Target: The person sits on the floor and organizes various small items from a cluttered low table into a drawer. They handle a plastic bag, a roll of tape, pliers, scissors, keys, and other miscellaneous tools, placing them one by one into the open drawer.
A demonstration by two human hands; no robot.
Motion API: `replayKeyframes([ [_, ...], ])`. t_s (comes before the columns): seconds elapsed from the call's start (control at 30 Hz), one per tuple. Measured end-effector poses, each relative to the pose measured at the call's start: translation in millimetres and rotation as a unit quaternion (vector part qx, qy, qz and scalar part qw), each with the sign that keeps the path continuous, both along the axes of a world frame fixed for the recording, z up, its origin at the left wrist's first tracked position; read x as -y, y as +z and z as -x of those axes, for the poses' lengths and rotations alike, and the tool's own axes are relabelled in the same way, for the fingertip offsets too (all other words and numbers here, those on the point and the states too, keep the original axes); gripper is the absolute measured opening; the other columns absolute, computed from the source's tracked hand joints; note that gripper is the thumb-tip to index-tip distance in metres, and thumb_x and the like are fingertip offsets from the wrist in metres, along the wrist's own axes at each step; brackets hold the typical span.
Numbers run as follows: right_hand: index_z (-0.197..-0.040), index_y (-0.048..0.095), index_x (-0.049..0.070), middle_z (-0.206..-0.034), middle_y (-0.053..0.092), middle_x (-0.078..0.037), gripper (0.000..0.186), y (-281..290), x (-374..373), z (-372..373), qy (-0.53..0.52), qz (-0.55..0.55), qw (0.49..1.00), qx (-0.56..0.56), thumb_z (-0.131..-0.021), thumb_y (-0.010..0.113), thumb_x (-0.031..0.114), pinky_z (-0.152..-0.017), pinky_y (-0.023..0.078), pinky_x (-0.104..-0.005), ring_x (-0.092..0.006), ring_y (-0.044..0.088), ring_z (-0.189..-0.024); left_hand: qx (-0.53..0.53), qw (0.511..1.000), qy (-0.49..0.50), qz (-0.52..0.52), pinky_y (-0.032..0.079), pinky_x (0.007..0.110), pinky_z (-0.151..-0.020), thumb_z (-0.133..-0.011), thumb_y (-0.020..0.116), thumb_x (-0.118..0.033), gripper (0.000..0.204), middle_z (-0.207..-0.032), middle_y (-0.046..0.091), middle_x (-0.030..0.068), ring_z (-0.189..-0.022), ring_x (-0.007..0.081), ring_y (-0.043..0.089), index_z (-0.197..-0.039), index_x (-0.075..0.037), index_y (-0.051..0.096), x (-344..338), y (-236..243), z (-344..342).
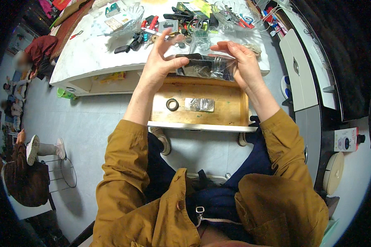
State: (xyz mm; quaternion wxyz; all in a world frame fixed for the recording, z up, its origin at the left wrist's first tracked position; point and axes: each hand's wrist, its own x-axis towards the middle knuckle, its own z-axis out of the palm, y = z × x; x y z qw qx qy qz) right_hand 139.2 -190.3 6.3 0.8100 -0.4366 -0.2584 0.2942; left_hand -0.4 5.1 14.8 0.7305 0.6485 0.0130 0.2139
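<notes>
Clear plastic pouch above the pulled-out drawer: my right hand pinches one end, my left hand, loosely spread, thumb by the other, apparently steadying it.

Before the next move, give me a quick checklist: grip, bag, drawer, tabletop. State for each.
1. Right hand on the clear bag: ok, at its right end.
2. Left hand closed on the clear bag: not ok, it is spread open.
3. Clear bag sealed: cannot tell.
4. Drawer pulled out: ok.
5. Tape roll and small packet lying apart in the drawer: ok.
6. Tabletop uncluttered: not ok, loose items crowd its far side.
</notes>
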Motion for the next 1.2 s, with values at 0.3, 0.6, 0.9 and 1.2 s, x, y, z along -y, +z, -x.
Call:
replayKeyframes([
  [0.3,-0.116,0.063,-0.002,-0.109,0.068,-0.017,0.033,10,5,9,0.035,0.064,0.995,0.068,-0.092,0.065,0.019,-0.1,0.042,-0.0297,-0.0175,0.059,-0.111,-0.067,0.998,-0.004,0.002,0.048,0.026,-0.082,-0.079,0.078,-0.015,0.037,-0.1,0.065,0.0036,-0.092,0.0123,0.059,-0.113,-0.006,0.066,0,-3,0],
  [0.6,-0.109,0.069,0.004,-0.1,0.071,-0.002,0.022,4,8,7,0.008,0.134,0.976,0.172,-0.093,0.062,0.017,-0.053,0.032,-0.0154,0.0002,0.046,-0.065,-0.049,0.995,-0.03,-0.077,0.046,0.025,-0.084,-0.084,0.074,-0.022,0.035,-0.101,0.064,0.0006,-0.094,0.0099,0.057,-0.114,-0.008,0.067,-4,-3,1],
  [0.9,-0.107,0.069,0.0,-0.105,0.07,-0.006,0.02,-2,5,2,-0.031,0.096,0.979,0.18,-0.096,0.056,0.012,-0.086,0.045,-0.0236,-0.0101,0.06,-0.095,-0.068,0.995,-0.065,-0.036,0.045,0.027,-0.085,-0.086,0.072,-0.022,0.04,-0.109,0.065,0.004,-0.1,0.012,0.057,-0.122,-0.007,0.064,2,1,1],
  [1.2,-0.111,0.068,-0.001,-0.109,0.07,-0.008,0.021,1,7,5,-0.029,0.106,0.959,0.261,-0.095,0.057,0.009,-0.09,0.047,-0.0251,-0.012,0.062,-0.1,-0.076,0.995,0.024,0.066,0.034,0.02,-0.043,-0.085,0.07,-0.015,0.014,-0.081,0.061,-0.0033,-0.051,0.004,0.046,-0.097,-0.012,0.065,-8,-19,-6],
])
